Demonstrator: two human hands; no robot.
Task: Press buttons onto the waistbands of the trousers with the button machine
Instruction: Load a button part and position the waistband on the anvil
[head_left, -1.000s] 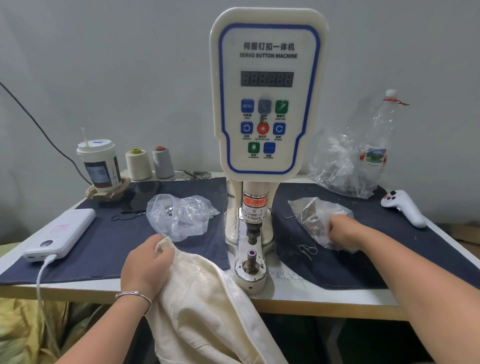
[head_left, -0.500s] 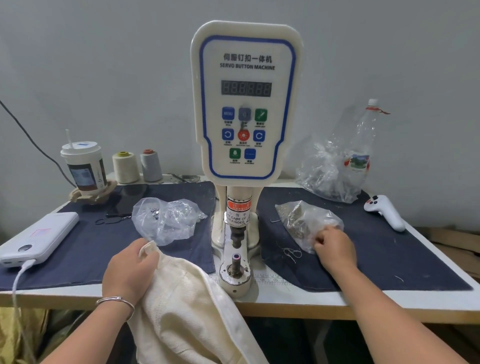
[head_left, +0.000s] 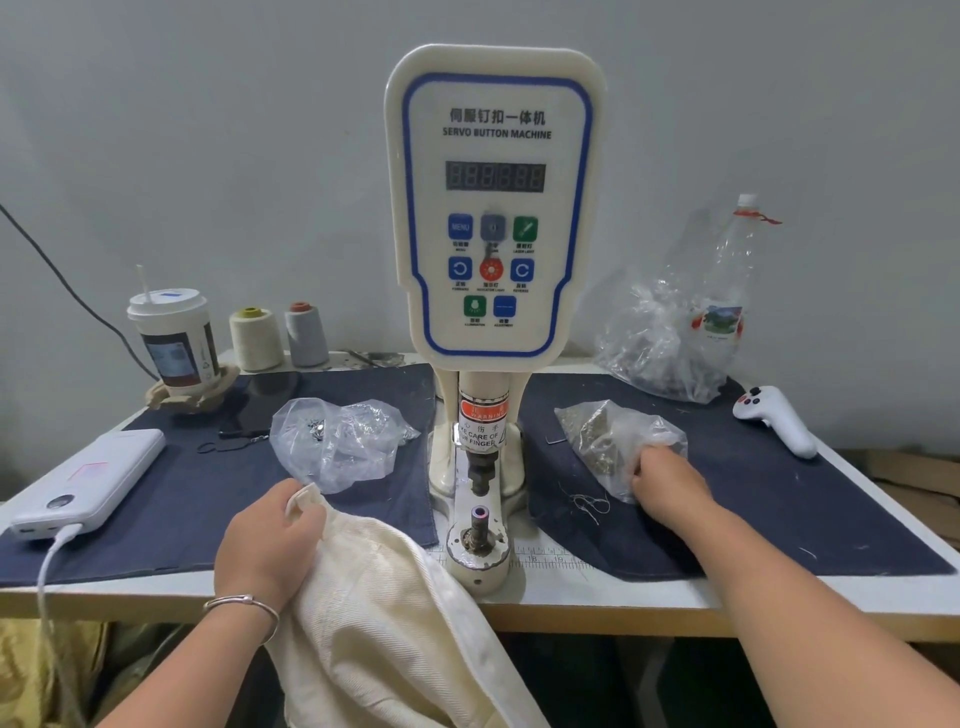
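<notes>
My left hand (head_left: 270, 545) pinches the cream trousers' waistband (head_left: 306, 501), left of the button machine (head_left: 493, 208). My right hand (head_left: 667, 486) digs curled into the bag of button parts (head_left: 608, 441), catch unseen. Waistband could slip, or fingers stray near the die (head_left: 479, 517).

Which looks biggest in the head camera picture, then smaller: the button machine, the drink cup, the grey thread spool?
Largest to smallest:
1. Button machine
2. Drink cup
3. Grey thread spool
The machine stands nearer the camera, which adds to its look.

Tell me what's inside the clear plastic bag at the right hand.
The crumpled clear plastic bag holds a heap of small dull brownish pieces, too small to identify. The right hand covers its near end, so what the fingers touch or hold is hidden.
</notes>
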